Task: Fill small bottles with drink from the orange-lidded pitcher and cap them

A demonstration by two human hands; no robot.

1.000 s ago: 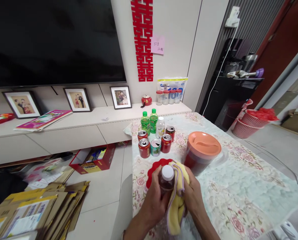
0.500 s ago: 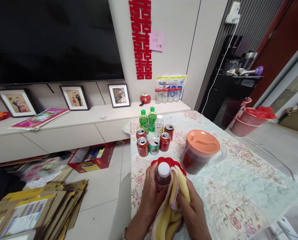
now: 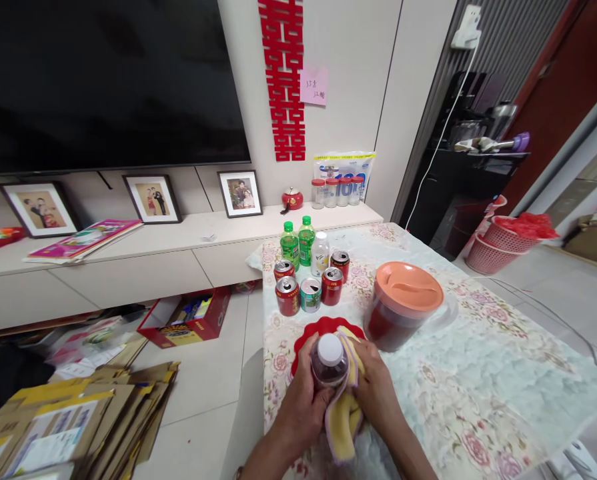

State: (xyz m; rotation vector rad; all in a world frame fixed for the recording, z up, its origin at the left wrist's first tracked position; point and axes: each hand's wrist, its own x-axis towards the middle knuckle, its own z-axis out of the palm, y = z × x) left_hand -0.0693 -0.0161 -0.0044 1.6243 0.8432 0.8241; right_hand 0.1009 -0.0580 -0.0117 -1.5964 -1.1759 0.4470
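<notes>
My left hand [image 3: 305, 400] is wrapped round a bottle [image 3: 329, 363] of dark liquid with a white cap, held upright over a scalloped red plate [image 3: 303, 343]. In my right hand [image 3: 375, 383] is a yellow cloth [image 3: 345, 427] with a purple edge, pressed against the bottle's right side. The cloth's lower end hangs down between my wrists. Just beyond the plate stand several drink cans, among them a red can [image 3: 287, 297] and a green can [image 3: 311, 295].
Behind the cans are two green-capped bottles [image 3: 289, 247] and a white-capped bottle [image 3: 320, 255]. To the right stands a large pitcher [image 3: 395, 327] with an orange lid, on the flowered tablecloth [image 3: 478, 373]. Flattened cardboard [image 3: 123, 427] lies on the floor at left.
My right hand has moved up and turned over the cloth, closer to the bottle. The cloth's hanging end has shifted, and more of the red plate shows at left.
</notes>
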